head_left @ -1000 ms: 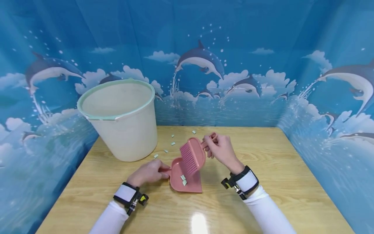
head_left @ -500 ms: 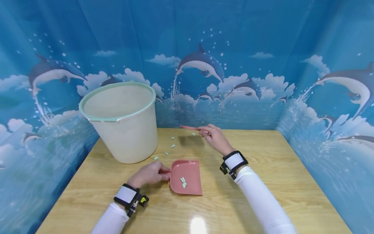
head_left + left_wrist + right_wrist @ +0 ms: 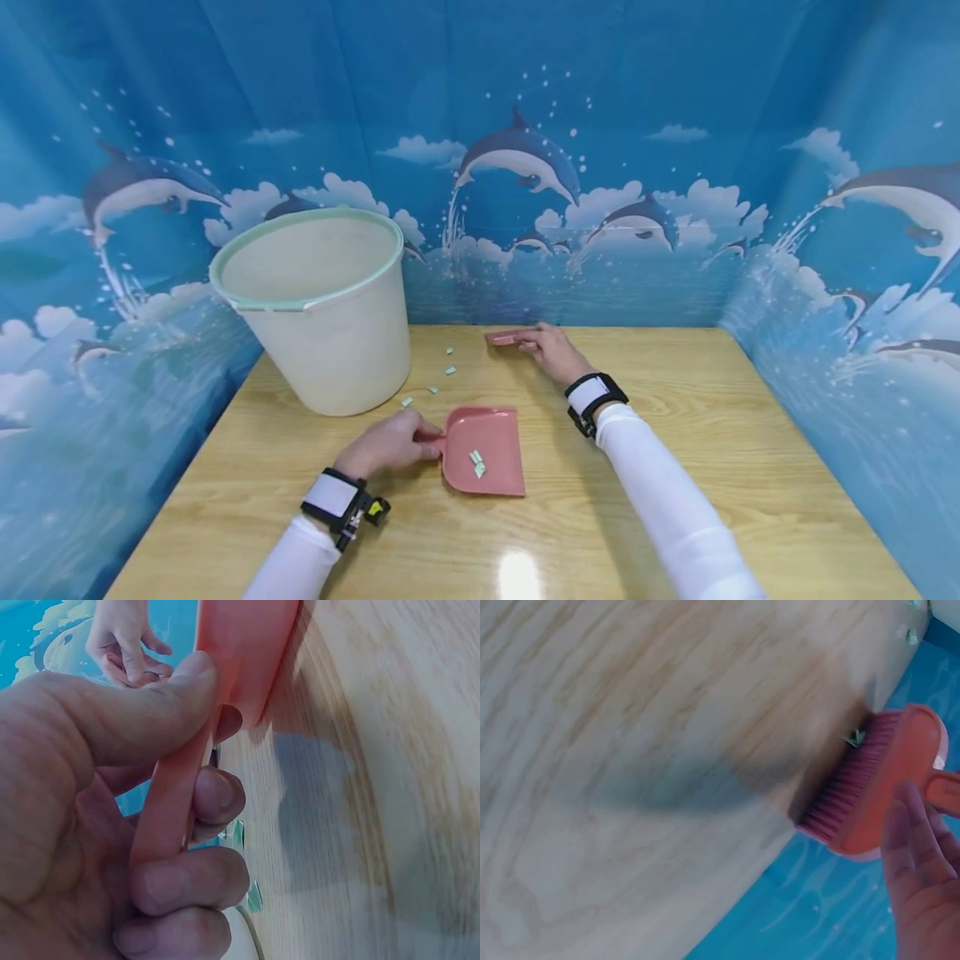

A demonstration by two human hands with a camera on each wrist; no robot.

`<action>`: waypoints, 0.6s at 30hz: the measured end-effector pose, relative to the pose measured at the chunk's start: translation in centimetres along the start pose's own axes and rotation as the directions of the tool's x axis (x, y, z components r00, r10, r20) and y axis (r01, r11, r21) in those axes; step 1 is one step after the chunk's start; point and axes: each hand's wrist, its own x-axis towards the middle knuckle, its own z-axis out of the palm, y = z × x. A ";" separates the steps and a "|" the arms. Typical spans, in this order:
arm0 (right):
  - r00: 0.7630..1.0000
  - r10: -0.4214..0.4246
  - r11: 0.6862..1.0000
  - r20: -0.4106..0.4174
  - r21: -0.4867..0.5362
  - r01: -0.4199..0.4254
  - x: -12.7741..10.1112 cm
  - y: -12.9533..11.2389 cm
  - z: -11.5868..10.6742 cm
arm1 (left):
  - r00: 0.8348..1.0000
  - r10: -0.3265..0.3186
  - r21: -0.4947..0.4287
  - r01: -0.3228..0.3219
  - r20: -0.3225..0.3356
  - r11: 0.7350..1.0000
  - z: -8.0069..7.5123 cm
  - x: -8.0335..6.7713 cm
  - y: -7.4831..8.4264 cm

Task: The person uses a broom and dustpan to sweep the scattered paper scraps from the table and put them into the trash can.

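My left fingers (image 3: 187, 877) pinch the thin, light dustpan (image 3: 483, 450) handle, and my right hand (image 3: 546, 348) grips the stiff little brush (image 3: 504, 337).

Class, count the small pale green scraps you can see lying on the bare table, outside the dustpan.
4: beside the bucket, scraps at and. The brush may hide more.

Pink dustpan (image 3: 483, 451), brush (image 3: 504, 337), bucket (image 3: 322, 308)

Your wooden surface (image 3: 675, 500) held a big bucket (image 3: 330, 333) at the back left, a pink dustpan (image 3: 483, 450) near the middle, a pink brush (image 3: 504, 337) at the back, and small green bits (image 3: 448, 369) between them.
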 end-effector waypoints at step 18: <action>0.982 -0.181 0.984 0.062 0.003 0.181 -7.5 -1.8 -4.1 | 1.000 0.014 -0.007 -0.014 -0.009 1.000 0.0 -0.1 -0.2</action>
